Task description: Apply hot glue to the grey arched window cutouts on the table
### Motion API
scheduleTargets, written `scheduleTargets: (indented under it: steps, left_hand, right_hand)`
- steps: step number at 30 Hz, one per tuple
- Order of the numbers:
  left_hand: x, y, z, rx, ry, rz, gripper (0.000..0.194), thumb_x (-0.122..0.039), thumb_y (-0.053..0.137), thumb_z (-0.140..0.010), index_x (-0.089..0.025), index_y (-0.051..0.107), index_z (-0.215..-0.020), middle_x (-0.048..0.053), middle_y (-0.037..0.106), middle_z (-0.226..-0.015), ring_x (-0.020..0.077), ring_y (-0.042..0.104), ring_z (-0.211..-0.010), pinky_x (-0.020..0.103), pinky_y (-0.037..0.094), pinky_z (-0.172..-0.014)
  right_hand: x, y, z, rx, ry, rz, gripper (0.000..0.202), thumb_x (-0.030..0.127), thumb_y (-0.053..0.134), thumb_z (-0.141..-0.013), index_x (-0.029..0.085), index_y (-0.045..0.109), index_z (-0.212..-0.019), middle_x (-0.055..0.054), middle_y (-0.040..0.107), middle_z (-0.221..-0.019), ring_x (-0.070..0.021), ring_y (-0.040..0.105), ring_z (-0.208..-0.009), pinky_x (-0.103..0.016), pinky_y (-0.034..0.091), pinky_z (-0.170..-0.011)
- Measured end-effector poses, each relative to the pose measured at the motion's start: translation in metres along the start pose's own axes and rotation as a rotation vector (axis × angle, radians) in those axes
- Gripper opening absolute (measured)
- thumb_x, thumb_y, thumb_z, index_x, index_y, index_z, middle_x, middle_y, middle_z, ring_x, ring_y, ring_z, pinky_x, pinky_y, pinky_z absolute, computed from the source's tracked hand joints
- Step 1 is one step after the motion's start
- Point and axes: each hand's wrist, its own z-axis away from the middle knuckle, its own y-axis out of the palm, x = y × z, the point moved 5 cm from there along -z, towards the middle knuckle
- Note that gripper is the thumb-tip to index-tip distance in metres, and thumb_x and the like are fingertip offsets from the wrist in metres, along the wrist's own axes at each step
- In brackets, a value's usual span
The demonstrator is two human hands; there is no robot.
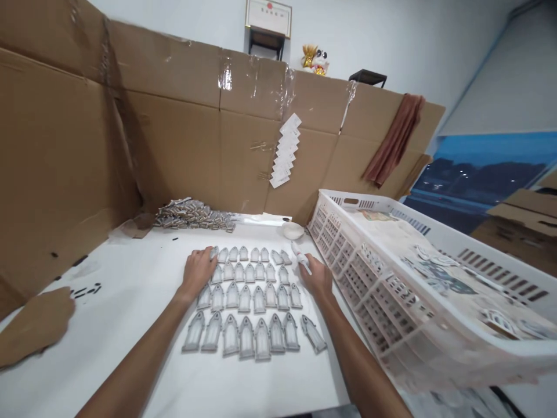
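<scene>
Several small grey arched pieces [244, 299], each with a pale middle and a pointed end, lie in rows on the white tabletop [243, 389]. My left hand [198, 271] is at the left end of the farthest row, its fingers closed on a grey arched piece [213, 253]. On the other side of the rows, my right hand [317, 277] is wrapped round a white squeeze tube [300, 255] with a narrow end. The hand covers part of the tube. One piece [313, 334] in the nearest row lies slanted, apart from its neighbours.
A heap of grey pieces [191, 213] lies at the back left, before a cardboard wall [183, 139]. A small whitish dish [293, 231] stands behind my right hand. A white plastic crate [348, 255] holding flat pieces stands on the right. Torn cardboard [39, 325] and dark bits [89, 290] lie left.
</scene>
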Motion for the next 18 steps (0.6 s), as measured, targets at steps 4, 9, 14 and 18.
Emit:
scheduleTargets:
  steps: [4, 9, 14, 18]
  left_hand:
    - [0.001, -0.001, 0.002, -0.001, -0.002, -0.006, 0.042, -0.033, 0.049, -0.101, -0.015, 0.069, -0.132, 0.018, 0.076, -0.129, 0.0402, 0.064, -0.124, 0.047, 0.047, -0.106]
    - [0.001, -0.01, 0.003, -0.022, -0.01, -0.014, 0.042, -0.035, 0.047, -0.102, -0.013, 0.072, -0.127, 0.017, 0.075, -0.131, 0.0412, 0.062, -0.124, 0.049, 0.045, -0.108]
    - [-0.051, -0.028, 0.005, -0.108, 0.169, 0.053, 0.045, -0.036, 0.039, -0.106, -0.014, 0.07, -0.129, 0.016, 0.074, -0.131, 0.0365, 0.061, -0.125, 0.048, 0.044, -0.112]
    - [-0.131, -0.002, 0.014, 0.219, 0.472, 0.144, 0.039, -0.035, 0.043, -0.107, -0.017, 0.074, -0.122, 0.012, 0.077, -0.123, 0.0307, 0.067, -0.12, 0.042, 0.049, -0.107]
  right_hand:
    - [-0.003, 0.001, -0.002, -0.015, 0.0, -0.042, 0.023, 0.033, 0.055, -0.103, 0.023, 0.072, -0.113, -0.005, 0.075, -0.094, -0.0179, 0.06, -0.075, -0.027, 0.026, -0.066]
    - [-0.007, 0.002, 0.0, -0.026, 0.043, -0.151, 0.03, 0.042, 0.051, -0.105, 0.024, 0.074, -0.108, -0.004, 0.075, -0.09, -0.0185, 0.06, -0.075, -0.026, 0.028, -0.065]
    - [-0.006, -0.006, -0.007, 0.059, 0.195, -0.276, 0.045, 0.057, 0.044, -0.107, 0.025, 0.072, -0.124, -0.008, 0.078, -0.098, -0.0245, 0.07, -0.091, -0.026, 0.039, -0.072]
    - [-0.002, -0.02, -0.03, 0.27, 0.262, -0.327, 0.052, 0.057, 0.046, -0.108, 0.021, 0.066, -0.139, -0.014, 0.077, -0.123, -0.0287, 0.071, -0.113, -0.03, 0.048, -0.087]
